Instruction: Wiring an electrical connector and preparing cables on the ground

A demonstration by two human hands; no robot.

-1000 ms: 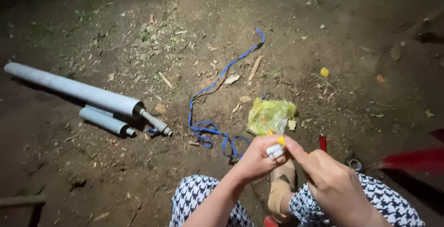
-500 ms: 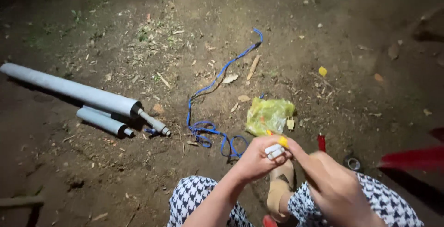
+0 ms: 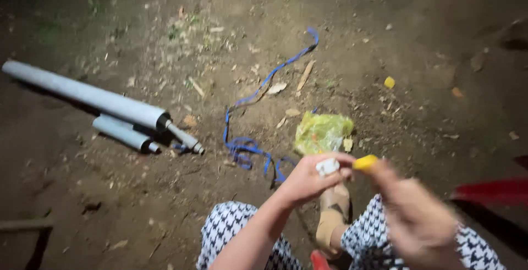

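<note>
Harsh headlamp glow, dark edges, motion-blur

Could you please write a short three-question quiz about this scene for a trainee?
1. True or false: the long grey plastic pipe lies on the bare dirt ground.
2. Which thing lies closest beyond the left hand?
A. the crumpled yellow-green plastic bag
B. the short grey plastic pipe
C. the small yellow scrap
3. Fill the gap: the right hand pinches a small ____ piece at its fingertips.

Key
1. True.
2. A; the thin blue strap runs just left of the bag.
3. Yellow; the left hand holds a small white piece beside it.
</note>
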